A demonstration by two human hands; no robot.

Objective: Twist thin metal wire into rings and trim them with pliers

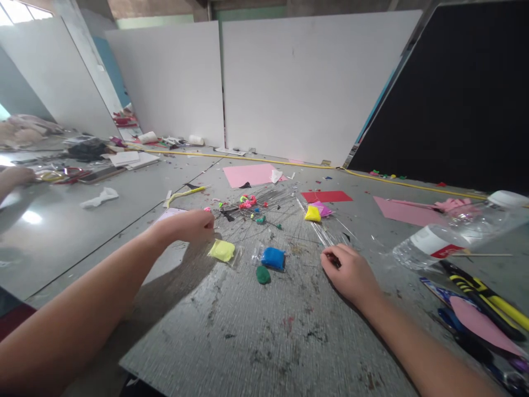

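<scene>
left hand (200,225): is curling beside the pale yellow packet (223,250); cannot tell its grip
right hand (349,270): is curling near clear strands (324,234); cannot tell either
blue packet (273,258): is lying between both hands on the worktop (231,342)

The tabletop (198,331) is grey, finely streaked, with dark smudges. There is a pale yellow packet (222,250), a bright blue packet (273,258), a dark green lump (263,275) and a pink sheet (243,175).
</scene>
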